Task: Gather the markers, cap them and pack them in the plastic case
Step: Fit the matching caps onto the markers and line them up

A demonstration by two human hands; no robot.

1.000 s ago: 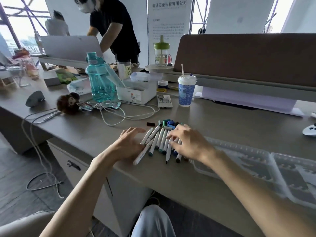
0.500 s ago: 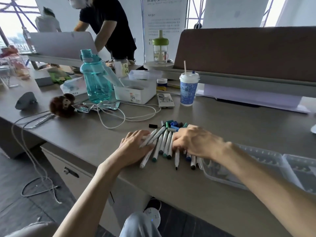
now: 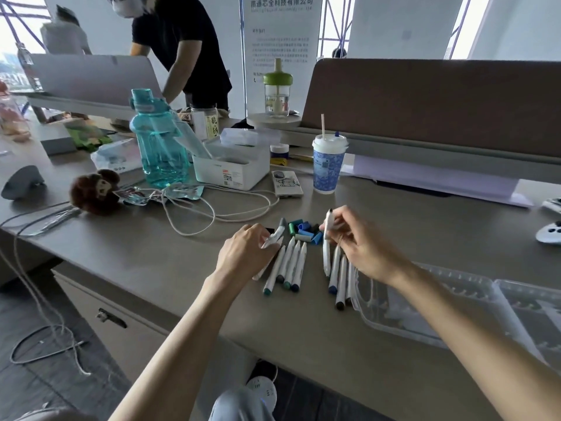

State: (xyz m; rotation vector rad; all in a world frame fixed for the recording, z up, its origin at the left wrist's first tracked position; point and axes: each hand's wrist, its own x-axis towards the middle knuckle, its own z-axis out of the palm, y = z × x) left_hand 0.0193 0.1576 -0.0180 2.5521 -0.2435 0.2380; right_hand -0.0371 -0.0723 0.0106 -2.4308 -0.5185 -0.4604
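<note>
Marker (image 3: pixel 276 236) in left hand (image 3: pixel 243 253); second marker (image 3: pixel 326 257) in right hand (image 3: pixel 361 247).

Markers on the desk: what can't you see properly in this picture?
Head view only.
blurred marker in the left hand: motion blur hides its colour.
loose caps: too small to count.
lying markers: tops hidden behind the right hand, which holds a white marker.
plastic case: cut by the right edge, forearm across it.
</note>
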